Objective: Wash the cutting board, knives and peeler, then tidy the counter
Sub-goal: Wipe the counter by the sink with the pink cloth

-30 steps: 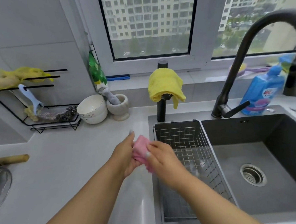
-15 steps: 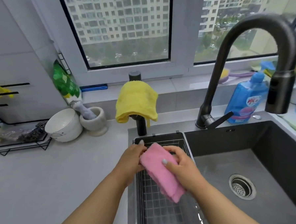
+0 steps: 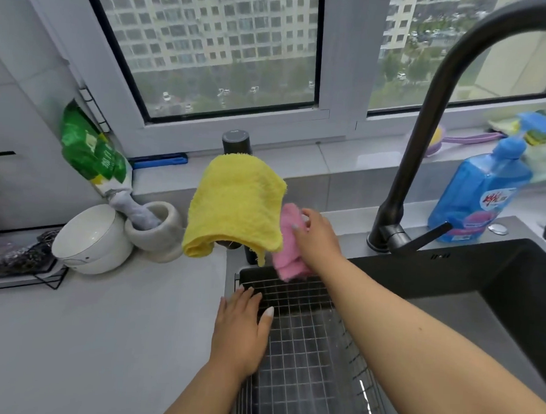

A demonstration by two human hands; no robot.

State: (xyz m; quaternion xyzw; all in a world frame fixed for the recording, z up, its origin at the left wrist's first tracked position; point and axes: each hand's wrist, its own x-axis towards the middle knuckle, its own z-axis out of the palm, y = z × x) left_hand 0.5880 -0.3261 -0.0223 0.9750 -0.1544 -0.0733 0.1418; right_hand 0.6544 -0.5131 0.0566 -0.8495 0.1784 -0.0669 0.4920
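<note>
A pink cloth (image 3: 287,244) hangs folded in the grip of the right hand (image 3: 316,237), whose fingers curl round its upper part while the lower end droops just above the far edge of the wire basket (image 3: 305,351) set in the sink (image 3: 483,281). The cloth sits at the left of that hand, touching the right edge of a yellow cloth (image 3: 234,204) draped over a black post (image 3: 235,140) at the back of the basket. The left hand (image 3: 243,328) lies flat, fingers straight and spread, on the near-left rim of the basket where it meets the bench (image 3: 100,340); it holds nothing and is well apart from the pink cloth. Right of the hands a black arched tap (image 3: 428,120) rises from the sink's back ledge, with a blue bottle of detergent (image 3: 478,195) just beside it. On the bench to the left stand a white bowl (image 3: 89,241) tilted on its side and a stone mortar (image 3: 159,232) with a pestle (image 3: 135,210) in it, the two touching. Behind them leans a green packet (image 3: 91,149), and a black wire rack (image 3: 18,266) stands at the far left.
</note>
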